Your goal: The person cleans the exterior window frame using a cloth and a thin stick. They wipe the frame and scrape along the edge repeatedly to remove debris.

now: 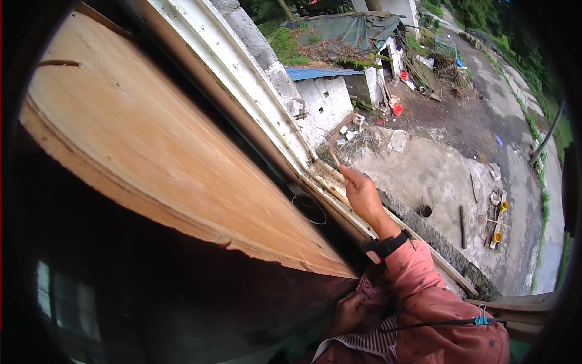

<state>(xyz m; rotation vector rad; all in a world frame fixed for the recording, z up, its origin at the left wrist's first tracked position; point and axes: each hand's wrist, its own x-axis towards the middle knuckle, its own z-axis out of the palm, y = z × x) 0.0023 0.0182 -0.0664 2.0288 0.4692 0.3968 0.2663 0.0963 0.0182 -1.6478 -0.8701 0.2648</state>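
Observation:
My right hand (363, 193) reaches over the window sill, closed around a thin wooden stick (335, 158) that points out over the yard. A dark band (386, 248) wraps that wrist, below a pink sleeve. Lower down, my left hand (349, 311) is in shadow, its fingers bent against a red checked cloth (369, 291). It lies close to the narrow end of a pale wooden slab (173, 168) with a rough, curved edge. Beside my right hand runs the dirty white window frame (241, 77), and its lower track (334, 177) passes under the forearm.
A dark glossy surface (136, 291) lies below the slab. A loop of thin wire (318, 223) sits in the dark gap by the frame. Outside, far below, are a concrete yard (400, 168), a block shed (323, 100), buckets (397, 110) and a road (518, 150).

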